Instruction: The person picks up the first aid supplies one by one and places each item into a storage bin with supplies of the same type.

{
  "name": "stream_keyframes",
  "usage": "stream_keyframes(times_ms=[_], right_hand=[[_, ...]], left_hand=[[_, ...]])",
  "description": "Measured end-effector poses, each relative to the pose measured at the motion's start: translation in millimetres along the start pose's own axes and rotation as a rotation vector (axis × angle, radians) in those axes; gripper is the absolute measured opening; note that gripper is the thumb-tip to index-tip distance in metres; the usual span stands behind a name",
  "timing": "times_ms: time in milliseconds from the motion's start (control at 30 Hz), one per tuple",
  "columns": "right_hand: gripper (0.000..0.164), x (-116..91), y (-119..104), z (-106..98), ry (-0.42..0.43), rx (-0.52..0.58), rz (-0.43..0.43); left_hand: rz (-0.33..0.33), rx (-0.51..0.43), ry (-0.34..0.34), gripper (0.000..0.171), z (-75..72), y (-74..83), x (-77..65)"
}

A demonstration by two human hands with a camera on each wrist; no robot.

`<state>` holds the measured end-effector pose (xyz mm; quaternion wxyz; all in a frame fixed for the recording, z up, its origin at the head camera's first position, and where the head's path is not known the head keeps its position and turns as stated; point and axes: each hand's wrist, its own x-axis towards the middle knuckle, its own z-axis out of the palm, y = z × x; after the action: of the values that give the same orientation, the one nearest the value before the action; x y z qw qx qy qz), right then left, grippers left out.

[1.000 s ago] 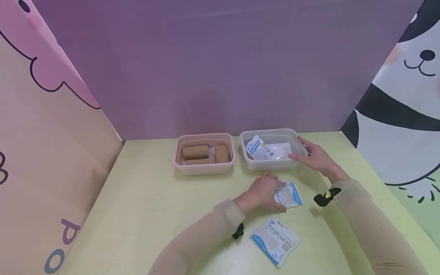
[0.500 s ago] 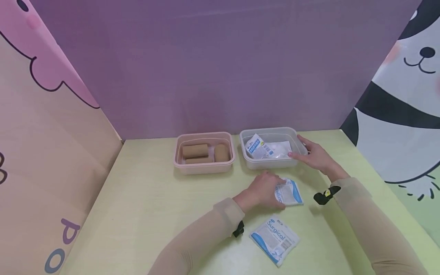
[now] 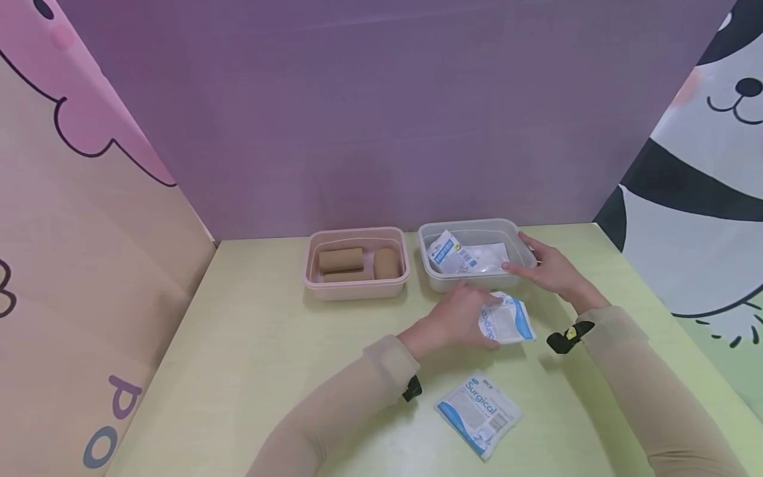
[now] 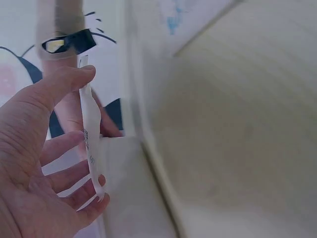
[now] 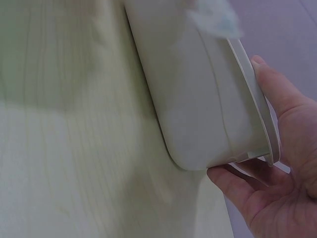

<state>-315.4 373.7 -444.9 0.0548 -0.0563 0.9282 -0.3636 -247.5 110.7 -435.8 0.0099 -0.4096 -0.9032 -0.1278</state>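
Observation:
My left hand pinches a white and blue packet printed "Surgical", thumb on one edge and fingertips on the other. In the left wrist view the packet is seen edge-on, above the table. My right hand grips the right end of a white plastic tub, thumb at the rim and fingers against the end wall in the right wrist view. Inside that tub lie a white packet with blue print and a clear-white packet. The held packet is close in front of the tub.
A second "Surgical" packet lies flat on the pale table nearer me. Left of the white tub stands a pink tub with several tan rolls. A purple panel rises behind, with printed panels at both sides.
My left hand has lifted the packet off the table and carried it slightly up and toward the white tub. My right hand keeps its grip on the tub.

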Motion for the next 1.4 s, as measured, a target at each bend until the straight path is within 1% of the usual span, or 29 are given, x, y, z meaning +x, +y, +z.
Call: stream_keyframes(times_ms=[133,267,367,467,600,700,900,1033,1167,1400], right_hand=[[0.106,-1.1,-0.4,-0.3,0.000,-0.006,0.001],[0.108,-0.7,-0.7,0.0,-0.007,-0.009,0.008],[0.107,0.4,-0.1,0.1,-0.006,-0.019,0.005],[0.103,1.3,0.7,-0.8,0.006,-0.026,-0.009],[0.097,2.2,2.6,-1.5,0.024,-0.030,-0.031],[0.095,2.1,3.0,-1.3,0.027,-0.029,-0.037],[0.099,0.8,0.7,-1.6,0.014,-0.022,-0.023],[0.104,0.4,0.6,-2.1,-0.003,-0.012,0.000],[0.106,1.5,1.6,-2.3,-0.009,0.000,0.000],[0.108,2.5,2.7,-2.6,-0.012,-0.002,0.012]], left_hand=[[0.028,0.006,0.034,0.082,-12.7,1.2,-0.8],[0.027,0.028,0.084,0.082,-23.8,-2.4,-0.1],[0.011,0.035,0.109,0.082,-29.4,-8.9,1.3],[-0.008,0.041,0.124,0.082,-35.2,-17.6,4.1],[-0.059,0.037,0.152,0.081,-43.6,-30.5,8.6],[-0.097,0.034,0.170,0.082,-47.9,-39.5,11.9],[-0.143,0.008,0.227,0.084,-52.2,-53.2,20.0],[-0.152,0.008,0.264,0.083,-53.3,-57.7,27.1],[-0.176,0.019,0.263,0.082,-52.5,-60.3,33.3],[-0.223,0.006,0.251,0.081,-45.7,-67.3,45.2]])
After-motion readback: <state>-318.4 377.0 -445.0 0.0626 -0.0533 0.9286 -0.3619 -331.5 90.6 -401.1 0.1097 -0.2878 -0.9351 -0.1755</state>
